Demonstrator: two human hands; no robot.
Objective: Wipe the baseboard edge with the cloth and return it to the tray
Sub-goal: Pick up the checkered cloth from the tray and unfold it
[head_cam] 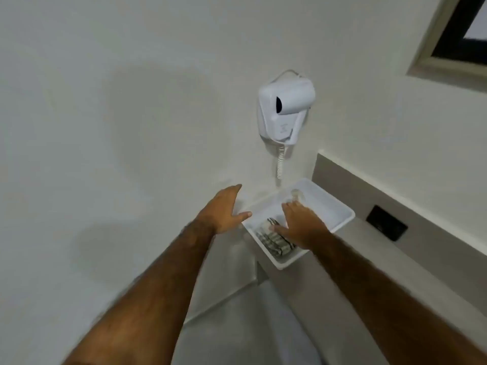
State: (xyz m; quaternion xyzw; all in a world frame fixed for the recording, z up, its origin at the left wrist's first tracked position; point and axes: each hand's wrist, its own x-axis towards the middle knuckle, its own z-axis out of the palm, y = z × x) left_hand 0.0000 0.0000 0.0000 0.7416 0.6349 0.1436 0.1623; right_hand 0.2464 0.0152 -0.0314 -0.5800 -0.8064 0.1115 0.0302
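A white tray (340,214) sits at the left end of a grey counter, against the wall. Inside its near end lies a folded striped cloth (274,239). My right hand (300,222) hovers flat over the tray with fingers spread, partly covering the cloth; it holds nothing. My left hand (224,209) is open just left of the tray, its thumb at the tray's left rim. A small clear object (297,193) rests at the tray's far end. Below the counter a pale baseboard edge (221,301) runs along the foot of the wall.
A white wall-mounted hair dryer (284,111) with a coiled cord (280,164) hangs above the tray. A black socket (386,222) is set in the grey backsplash to the right. A dark-framed mirror or window (458,35) is at the top right.
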